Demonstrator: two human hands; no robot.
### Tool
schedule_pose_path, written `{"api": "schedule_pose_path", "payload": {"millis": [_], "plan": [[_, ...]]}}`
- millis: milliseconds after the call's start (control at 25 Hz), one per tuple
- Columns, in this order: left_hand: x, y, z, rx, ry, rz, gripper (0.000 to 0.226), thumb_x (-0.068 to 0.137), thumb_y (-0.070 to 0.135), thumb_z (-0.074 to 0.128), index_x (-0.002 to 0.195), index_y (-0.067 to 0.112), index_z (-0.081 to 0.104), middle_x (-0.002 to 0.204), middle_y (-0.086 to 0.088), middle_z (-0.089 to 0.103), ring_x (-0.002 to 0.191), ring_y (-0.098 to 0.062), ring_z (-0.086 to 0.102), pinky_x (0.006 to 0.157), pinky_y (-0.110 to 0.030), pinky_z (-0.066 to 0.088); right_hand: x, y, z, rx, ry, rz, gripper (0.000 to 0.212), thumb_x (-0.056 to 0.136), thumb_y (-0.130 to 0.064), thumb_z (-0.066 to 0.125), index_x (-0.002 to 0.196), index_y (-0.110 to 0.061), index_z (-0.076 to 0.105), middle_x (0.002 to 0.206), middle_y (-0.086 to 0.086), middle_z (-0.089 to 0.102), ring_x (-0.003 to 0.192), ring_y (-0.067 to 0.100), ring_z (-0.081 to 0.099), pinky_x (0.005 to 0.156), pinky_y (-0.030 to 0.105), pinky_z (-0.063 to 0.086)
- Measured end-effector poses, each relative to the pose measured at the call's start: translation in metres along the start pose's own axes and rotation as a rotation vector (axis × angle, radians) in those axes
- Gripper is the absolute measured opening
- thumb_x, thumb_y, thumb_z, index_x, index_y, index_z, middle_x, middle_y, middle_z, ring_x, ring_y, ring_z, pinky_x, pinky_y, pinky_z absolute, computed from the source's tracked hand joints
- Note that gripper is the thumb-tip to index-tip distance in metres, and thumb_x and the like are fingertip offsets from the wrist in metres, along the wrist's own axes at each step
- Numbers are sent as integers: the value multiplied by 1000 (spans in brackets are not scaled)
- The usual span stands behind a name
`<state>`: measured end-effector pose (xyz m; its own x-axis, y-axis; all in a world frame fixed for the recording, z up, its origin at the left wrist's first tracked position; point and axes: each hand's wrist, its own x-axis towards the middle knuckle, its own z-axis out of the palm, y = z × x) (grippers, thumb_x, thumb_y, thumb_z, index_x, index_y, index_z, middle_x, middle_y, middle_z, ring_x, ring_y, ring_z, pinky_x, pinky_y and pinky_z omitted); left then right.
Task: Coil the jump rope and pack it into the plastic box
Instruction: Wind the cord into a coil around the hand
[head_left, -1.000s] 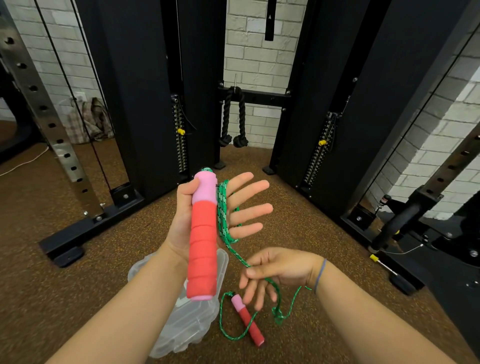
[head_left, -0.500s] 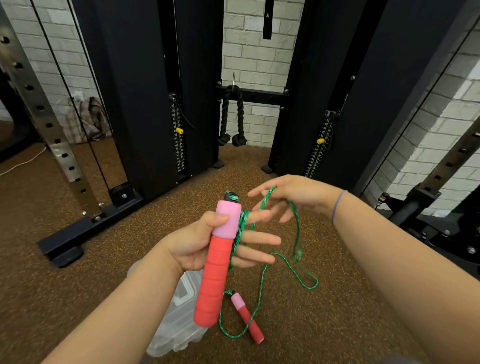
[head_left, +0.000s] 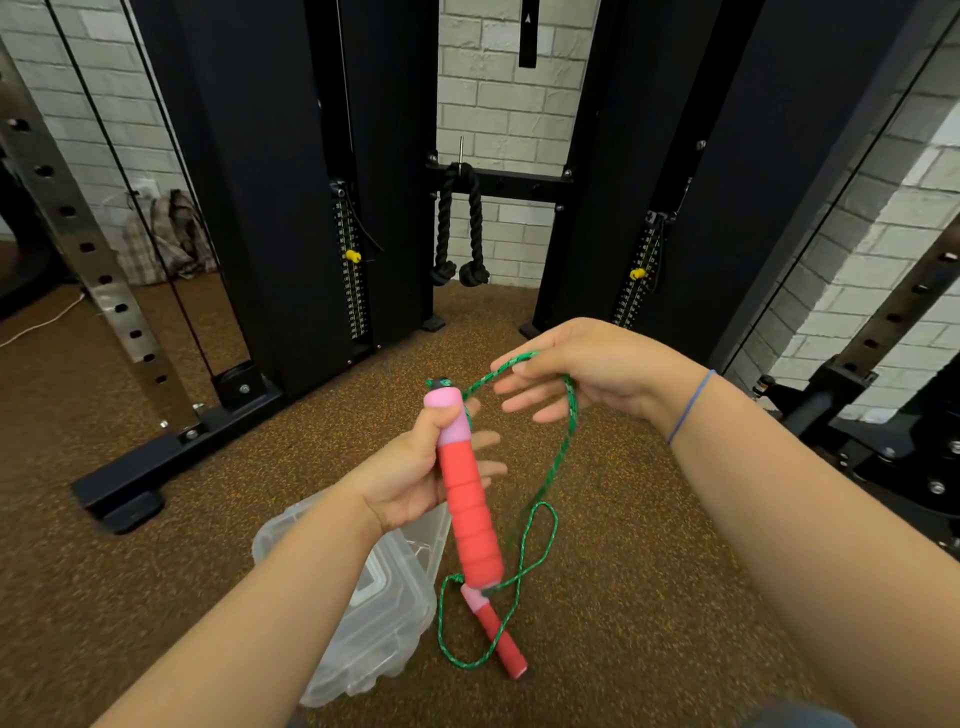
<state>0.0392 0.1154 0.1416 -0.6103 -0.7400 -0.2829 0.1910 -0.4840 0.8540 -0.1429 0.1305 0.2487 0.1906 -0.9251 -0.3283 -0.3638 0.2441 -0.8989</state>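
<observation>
My left hand (head_left: 410, 470) grips a red and pink jump rope handle (head_left: 467, 499), held nearly upright with the thumb across its pink top. The green rope (head_left: 558, 457) leaves the top of that handle and runs up to my right hand (head_left: 582, 371), which pinches it and holds it just right of the handle. From there the rope hangs down in loops to the second handle (head_left: 496, 636), lying on the brown floor. A clear plastic box (head_left: 374, 613) lies on the floor under my left forearm, partly hidden by it.
A black cable machine (head_left: 260, 208) with weight stacks stands ahead, a black rope attachment (head_left: 460, 228) hanging between its towers. A steel rack upright (head_left: 78, 234) is at left, more black equipment (head_left: 883, 441) at right. White brick wall behind.
My right hand rose from below the handle up to the right of its top, carrying the green rope upward. My left fingers closed around the handle. The floor handle stayed put.
</observation>
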Motion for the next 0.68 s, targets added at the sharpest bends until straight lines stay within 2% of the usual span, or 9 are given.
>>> {"api": "schedule_pose_path", "payload": {"millis": [120, 240, 280, 360, 400, 480, 560, 680], "plan": [[0, 3, -1, -122, 29, 131, 46, 94, 43, 31, 127, 16, 46, 114, -12, 66, 96, -27, 66, 88, -35, 51, -9, 8, 9, 129, -99, -38, 22, 94, -7, 50, 110, -14, 63, 98, 5, 72, 78, 10, 72, 66, 21, 58], [-5, 6, 2, -247, 37, 197, 53, 76, 50, 46, 107, 10, 64, 107, -14, 70, 95, -24, 68, 90, -39, 52, -15, 20, 15, 226, -205, -77, 28, 93, -9, 49, 118, -13, 59, 101, 4, 73, 85, 12, 72, 76, 24, 57], [-7, 7, 2, -305, 19, 217, 57, 69, 51, 58, 108, 10, 67, 110, -17, 70, 96, -26, 70, 88, -41, 54, -17, 25, 16, 226, -238, -90, 30, 93, -10, 49, 121, -12, 58, 105, 6, 72, 89, 14, 71, 79, 25, 57], [-9, 10, -1, -432, -41, 258, 84, 57, 50, 76, 128, 10, 54, 126, -20, 63, 109, -29, 66, 93, -47, 51, -19, 35, 17, 215, -298, -94, 33, 90, -16, 51, 122, -12, 59, 111, 9, 70, 95, 17, 70, 83, 27, 56], [-9, 11, -3, -472, -73, 271, 92, 60, 51, 75, 136, 9, 46, 133, -20, 58, 117, -30, 61, 98, -49, 47, -20, 41, 18, 214, -334, -86, 34, 89, -20, 51, 121, -13, 60, 110, 8, 70, 95, 18, 70, 84, 28, 56], [-10, 12, -1, -504, -117, 291, 84, 75, 55, 56, 143, 9, 38, 138, -19, 53, 126, -31, 53, 101, -50, 43, -21, 52, 21, 219, -415, -68, 33, 90, -25, 48, 119, -14, 61, 107, 7, 72, 92, 18, 71, 83, 28, 55], [-13, 12, 4, -508, -137, 291, 78, 82, 57, 40, 142, 9, 38, 138, -19, 54, 125, -32, 54, 100, -50, 44, -21, 62, 25, 217, -499, -64, 33, 95, -27, 42, 119, -12, 60, 106, 6, 72, 88, 18, 72, 81, 28, 54], [-12, 14, 7, -533, -165, 279, 76, 84, 59, 32, 142, 10, 40, 135, -19, 57, 121, -31, 58, 97, -48, 46, -17, 76, 36, 180, -630, -42, 42, 96, -34, 37, 120, -7, 58, 113, 10, 70, 86, 17, 72, 79, 26, 54]]}}
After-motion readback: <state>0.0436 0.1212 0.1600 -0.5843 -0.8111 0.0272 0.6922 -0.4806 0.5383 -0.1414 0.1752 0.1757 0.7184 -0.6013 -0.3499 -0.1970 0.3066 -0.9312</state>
